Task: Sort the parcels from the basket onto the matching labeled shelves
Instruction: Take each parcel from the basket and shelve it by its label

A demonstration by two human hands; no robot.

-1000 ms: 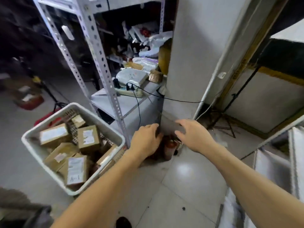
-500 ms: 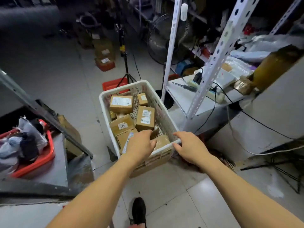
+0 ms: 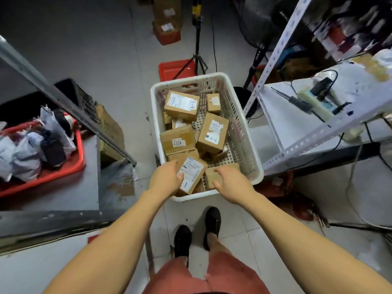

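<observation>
The left hand has its grip on a brown parcel with a white label, fingers curled on its left edge. The right hand has its grip curled on a small plain box just beside it. Both sit at the near end of the white basket.

More brown parcels fill the basket. One at the far end is marked A-1. One in the middle has a tag that says 0221.

The basket stands on a pale tiled floor. The person's two black shoes stand right behind it. A red tray and the legs of a black stand are on the floor past the basket.

To the right is a white metal shelf with holes in its posts. A power strip and black cords lie on it. To the left is a grey bench with a red bin full of soft bags. The far end of the room is dark, with more boxes on the floor.
</observation>
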